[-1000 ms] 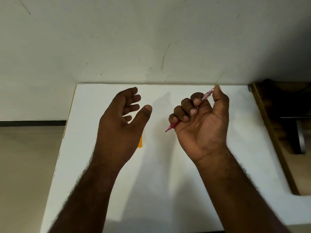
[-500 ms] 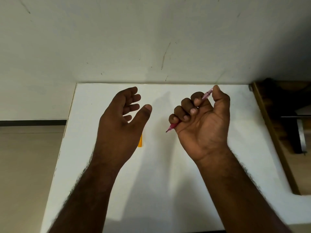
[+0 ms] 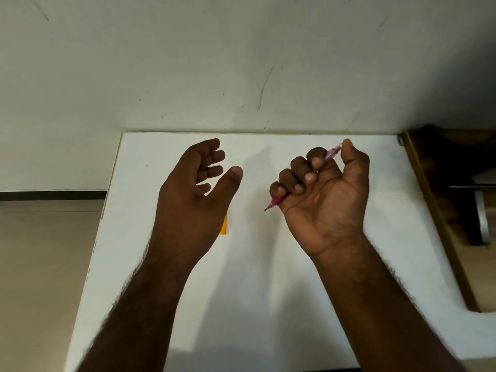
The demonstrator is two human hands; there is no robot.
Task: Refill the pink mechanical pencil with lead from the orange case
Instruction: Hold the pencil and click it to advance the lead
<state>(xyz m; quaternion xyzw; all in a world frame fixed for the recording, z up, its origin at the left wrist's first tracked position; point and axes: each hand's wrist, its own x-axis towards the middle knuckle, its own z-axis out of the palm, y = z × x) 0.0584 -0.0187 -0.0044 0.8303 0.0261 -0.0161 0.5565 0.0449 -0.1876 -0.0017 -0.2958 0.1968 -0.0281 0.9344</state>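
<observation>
The fingers (image 3: pixel 298 170) of the right hand (image 3: pixel 327 200) are curling tight around the pink mechanical pencil (image 3: pixel 331 153), holding it in a fist. The thumb is pressing on the top end of the pencil, the end nearest the wall (image 3: pixel 241 63). The palm is facing up toward the camera. The pencil is slanting through the fist — its dark tip is poking out below the little finger and pointing down toward the white table (image 3: pixel 255 277), but it is not touching it.

The left hand (image 3: pixel 193 200) is floating above the table, on the other side of the pencil tip and well apart from it. Its fingers are loose and a little bent, spread wide, and holding nothing. The thumb is sticking out toward the pencil. The palm is turning inward, facing the right hand.

The orange case (image 3: pixel 224 224) is lying flat on the table, just beside the left hand's thumb side. Only a thin strip of it is showing — the hand is covering the rest.

Both bare forearms are reaching in from the near edge of the table. A dark wooden thing (image 3: pixel 440 200) is standing past the table's edge on the right hand's side.
</observation>
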